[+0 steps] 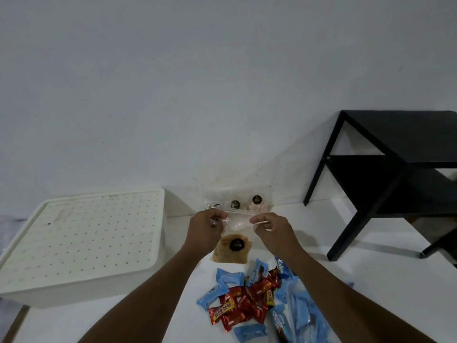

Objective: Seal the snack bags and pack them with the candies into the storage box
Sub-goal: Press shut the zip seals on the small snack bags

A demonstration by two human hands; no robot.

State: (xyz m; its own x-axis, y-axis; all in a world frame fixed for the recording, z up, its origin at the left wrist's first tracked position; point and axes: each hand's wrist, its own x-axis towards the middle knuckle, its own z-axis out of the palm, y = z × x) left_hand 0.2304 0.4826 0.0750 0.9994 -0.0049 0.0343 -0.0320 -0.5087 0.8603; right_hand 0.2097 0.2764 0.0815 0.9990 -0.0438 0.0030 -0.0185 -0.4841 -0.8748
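Candies [249,300] nearest — beyond, snack bag [238,224] pinched between left hand [205,229], right hand [272,230].

The white storage box [81,290] runs off the left edge of the frame, and its lid [99,231] hides the inside. The black side table [395,144] is cut off at the right edge. Some blue candies [249,332] slip past the bottom edge or under the right arm [346,305]. The clear bag [238,222] in the middle is blurry. The words on the round black stickers [256,200] are too small to read.
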